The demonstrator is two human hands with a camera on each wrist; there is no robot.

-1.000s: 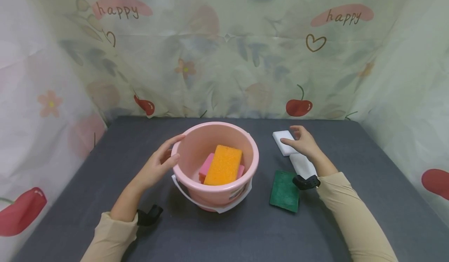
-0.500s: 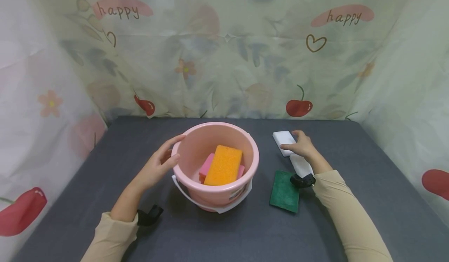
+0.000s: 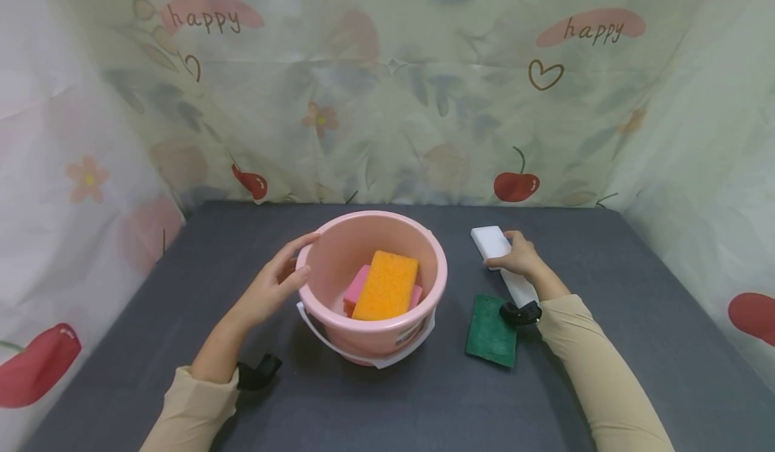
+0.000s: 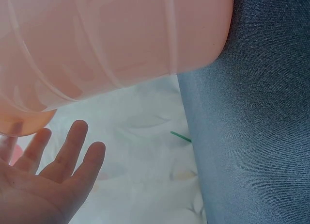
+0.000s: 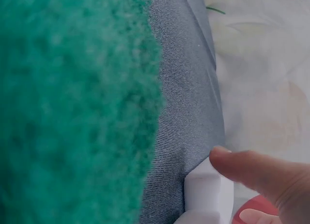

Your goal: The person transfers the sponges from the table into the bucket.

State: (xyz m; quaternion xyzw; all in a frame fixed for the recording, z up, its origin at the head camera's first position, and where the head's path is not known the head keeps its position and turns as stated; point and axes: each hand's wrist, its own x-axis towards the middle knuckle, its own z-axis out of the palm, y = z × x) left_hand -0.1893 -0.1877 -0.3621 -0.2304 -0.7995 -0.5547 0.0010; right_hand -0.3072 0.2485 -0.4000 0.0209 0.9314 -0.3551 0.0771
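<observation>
A pink bucket (image 3: 369, 334) stands upright on the dark table, with a white handle (image 3: 383, 361) hanging at its front. Inside, an orange sponge (image 3: 386, 284) leans on pink sponges (image 3: 357, 287), partly covered. My left hand (image 3: 275, 287) rests at the bucket's left rim, fingers spread and fairly straight in the left wrist view. With thumb and fingers on opposite sides, my right hand (image 3: 519, 257) pinches a white sponge block (image 3: 490, 240). A second white block (image 3: 519, 289) lies partly under that hand. Near the right wrist is a green scouring pad (image 3: 492, 331), large in the right wrist view.
Patterned cloth walls (image 3: 387, 102) enclose the table's back and both sides. Dark table surface (image 3: 387, 411) lies in front of the bucket. Black wrist straps (image 3: 257, 372) sit on both arms.
My right hand has come down and slightly nearer onto the white sponge block, its thumb now at the block's left edge. My left hand and the bucket stay where they were.
</observation>
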